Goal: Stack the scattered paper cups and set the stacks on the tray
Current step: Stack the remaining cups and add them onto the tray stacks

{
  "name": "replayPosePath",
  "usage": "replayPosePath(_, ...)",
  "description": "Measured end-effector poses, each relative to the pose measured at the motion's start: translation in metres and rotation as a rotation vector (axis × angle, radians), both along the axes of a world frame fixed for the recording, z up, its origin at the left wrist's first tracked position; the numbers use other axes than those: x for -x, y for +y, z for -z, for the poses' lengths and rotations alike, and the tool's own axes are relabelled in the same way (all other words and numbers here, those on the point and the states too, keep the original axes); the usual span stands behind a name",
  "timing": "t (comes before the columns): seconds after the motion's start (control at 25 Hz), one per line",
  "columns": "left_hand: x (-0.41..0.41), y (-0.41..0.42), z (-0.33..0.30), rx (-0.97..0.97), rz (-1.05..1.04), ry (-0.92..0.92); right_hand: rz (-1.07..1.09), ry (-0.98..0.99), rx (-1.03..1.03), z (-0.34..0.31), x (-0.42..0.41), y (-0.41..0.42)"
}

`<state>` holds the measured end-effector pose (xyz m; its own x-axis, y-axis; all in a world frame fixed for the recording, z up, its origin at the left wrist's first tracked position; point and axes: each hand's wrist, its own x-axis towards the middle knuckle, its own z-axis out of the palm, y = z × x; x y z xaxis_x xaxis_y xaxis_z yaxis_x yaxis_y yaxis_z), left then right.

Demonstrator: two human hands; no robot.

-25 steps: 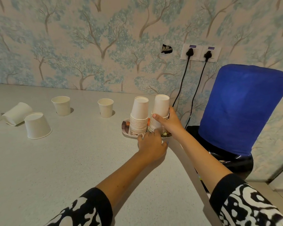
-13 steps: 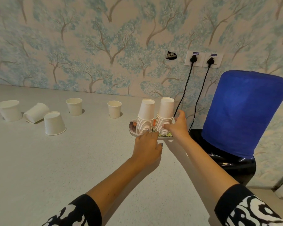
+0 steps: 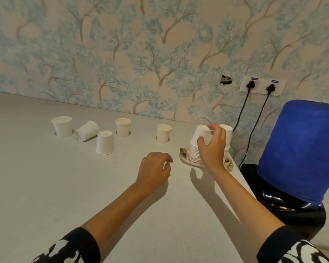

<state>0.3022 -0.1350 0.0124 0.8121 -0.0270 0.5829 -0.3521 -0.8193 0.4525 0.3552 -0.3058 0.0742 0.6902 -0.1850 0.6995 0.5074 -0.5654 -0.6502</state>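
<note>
1. I am looking down at a pale countertop (image 3: 46, 186) that runs along a wall papered with blue trees. My 2 bare arms reach forward over it.
2. At the counter's right end sits a small patterned tray (image 3: 184, 156). 2 stacks of upside-down white paper cups stand on it side by side: the left stack (image 3: 195, 149) and the right stack (image 3: 228, 132), which my hand partly hides. They appear gathered there because the tray is where the task wants finished stacks.
3. My right hand (image 3: 213, 147) is raised in front of the stacks, thumb and fingers curled loosely around the top of the left stack. I cannot tell whether I am truly gripping it or only touching it, perhaps to steady or straighten it.
4. My left hand (image 3: 153, 170) hovers just above the counter beside the tray, fingers loosely curled, holding nothing.
5. 5 loose cups remain farther left, well apart from the tray: an upright cup (image 3: 163, 133) nearest it, another upright one (image 3: 123, 127), an upside-down cup (image 3: 105, 142), a cup on its side (image 3: 87, 130), and a last upright cup (image 3: 62, 126).
6. To the right, beyond the counter's edge, is a blue cloth cover (image 3: 300, 149) over something tall.
</note>
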Motion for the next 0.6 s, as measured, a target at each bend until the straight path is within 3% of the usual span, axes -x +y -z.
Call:
replayPosePath(0.28,-0.006,0.157,-0.009,-0.011,-0.167,-0.053,-0.189,0.175,0.074,0.007,-0.008,0.120)
replayPosePath(0.6,-0.026,0.328,-0.005,0.011,-0.376,-0.041,-0.370,0.401,0.408,0.036,-0.023,0.257)
